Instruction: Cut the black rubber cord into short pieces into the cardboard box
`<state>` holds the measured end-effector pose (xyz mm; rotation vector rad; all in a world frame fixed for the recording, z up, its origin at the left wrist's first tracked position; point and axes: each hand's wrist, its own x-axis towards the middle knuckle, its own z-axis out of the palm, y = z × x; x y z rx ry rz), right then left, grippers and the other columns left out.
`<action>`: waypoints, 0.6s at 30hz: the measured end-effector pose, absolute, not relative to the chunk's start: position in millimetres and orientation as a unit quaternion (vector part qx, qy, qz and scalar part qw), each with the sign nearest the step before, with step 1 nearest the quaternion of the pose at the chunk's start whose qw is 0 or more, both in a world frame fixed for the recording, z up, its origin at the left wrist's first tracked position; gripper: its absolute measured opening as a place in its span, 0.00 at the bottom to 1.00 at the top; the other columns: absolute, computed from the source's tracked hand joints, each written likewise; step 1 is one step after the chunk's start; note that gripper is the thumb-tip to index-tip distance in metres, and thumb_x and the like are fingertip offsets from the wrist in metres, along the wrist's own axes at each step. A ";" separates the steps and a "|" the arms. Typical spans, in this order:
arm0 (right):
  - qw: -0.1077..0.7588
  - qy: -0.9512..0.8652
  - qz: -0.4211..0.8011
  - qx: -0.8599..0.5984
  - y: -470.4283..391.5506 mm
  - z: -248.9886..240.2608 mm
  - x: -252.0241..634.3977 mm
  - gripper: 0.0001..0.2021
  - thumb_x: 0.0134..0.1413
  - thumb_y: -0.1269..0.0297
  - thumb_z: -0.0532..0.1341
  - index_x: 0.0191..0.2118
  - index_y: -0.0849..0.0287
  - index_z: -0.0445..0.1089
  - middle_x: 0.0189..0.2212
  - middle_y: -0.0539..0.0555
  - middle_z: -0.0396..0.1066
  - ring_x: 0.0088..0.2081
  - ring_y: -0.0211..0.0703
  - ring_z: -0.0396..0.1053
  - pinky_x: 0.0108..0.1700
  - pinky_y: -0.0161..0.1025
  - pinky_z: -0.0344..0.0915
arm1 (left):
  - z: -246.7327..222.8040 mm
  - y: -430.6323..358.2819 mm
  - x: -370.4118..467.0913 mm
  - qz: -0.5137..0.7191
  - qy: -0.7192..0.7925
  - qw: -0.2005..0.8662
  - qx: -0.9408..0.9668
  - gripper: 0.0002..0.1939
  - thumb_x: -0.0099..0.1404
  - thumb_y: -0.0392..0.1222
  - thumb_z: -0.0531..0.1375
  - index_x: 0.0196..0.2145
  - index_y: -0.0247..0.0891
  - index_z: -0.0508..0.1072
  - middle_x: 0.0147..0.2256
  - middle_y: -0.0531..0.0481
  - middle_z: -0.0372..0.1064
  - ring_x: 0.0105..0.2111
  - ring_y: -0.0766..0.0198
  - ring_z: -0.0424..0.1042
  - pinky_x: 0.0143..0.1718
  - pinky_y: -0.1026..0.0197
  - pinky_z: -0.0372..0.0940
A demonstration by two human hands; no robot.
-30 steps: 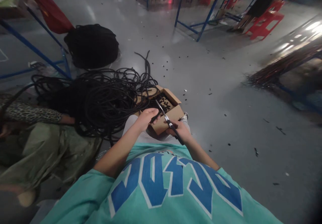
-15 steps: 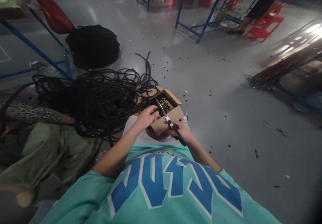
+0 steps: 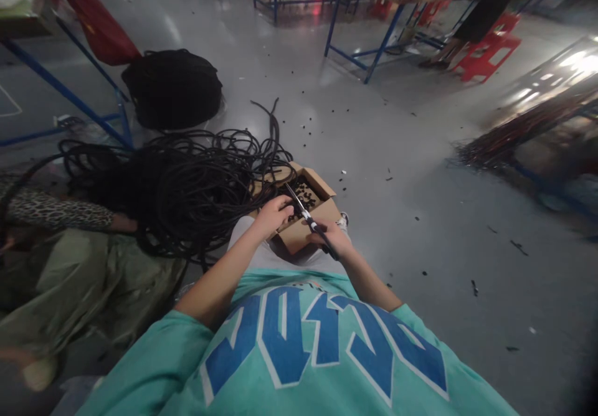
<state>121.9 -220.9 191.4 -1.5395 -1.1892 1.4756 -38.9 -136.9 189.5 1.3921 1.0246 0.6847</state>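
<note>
My right hand (image 3: 332, 238) is closed round the black handles of a pair of scissors (image 3: 307, 218), whose blades point forward and left over an open cardboard box (image 3: 301, 234). Small black pieces (image 3: 306, 195) lie inside the box. At the box's left side my left hand (image 3: 275, 214) has its fingers bent together beside the blades, on black cord that is mostly hidden by the fingers. A large tangled heap of black cord (image 3: 196, 185) spreads to the left of the box and partly over its edge.
A black bundle (image 3: 172, 89) stands behind the cord heap. Another person's patterned sleeve (image 3: 60, 209) and green trousers (image 3: 93, 279) are close on the left. Blue-legged tables (image 3: 380, 42) and a red stool (image 3: 488, 52) stand further back. Black scraps dot the grey floor (image 3: 397, 136).
My right hand and the scissors have shifted slightly forward and left. The scissors' handles look closer together. My left hand has hardly moved.
</note>
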 end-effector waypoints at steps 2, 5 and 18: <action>0.347 -0.434 0.578 -0.597 -208.5 178.9 121.9 0.20 0.33 0.68 0.59 0.40 0.63 0.68 0.13 0.42 0.56 0.15 0.30 0.53 0.18 0.30 0.49 | 176.1 -123.6 -34.4 0.294 0.450 0.607 0.586 0.07 0.54 0.33 0.55 0.33 0.34 0.67 0.21 0.56 0.63 0.15 0.75 0.58 0.19 0.68 0.54; 0.365 -0.384 0.589 -0.610 -185.0 157.5 122.8 0.21 0.31 0.68 0.60 0.39 0.64 0.67 0.12 0.41 0.55 0.14 0.29 0.53 0.17 0.29 0.48 | 160.6 -103.6 -28.8 0.297 0.493 0.608 0.547 0.08 0.54 0.33 0.56 0.34 0.32 0.67 0.21 0.55 0.62 0.15 0.74 0.58 0.17 0.69 0.53; 0.353 -0.388 0.627 -0.576 -166.8 138.6 132.4 0.28 0.33 0.64 0.61 0.47 0.62 0.62 0.17 0.44 0.61 0.18 0.32 0.59 0.20 0.29 0.55 | 162.6 -105.2 -48.2 0.343 0.456 0.732 0.373 0.09 0.53 0.33 0.58 0.34 0.33 0.62 0.23 0.52 0.65 0.17 0.74 0.62 0.18 0.69 0.56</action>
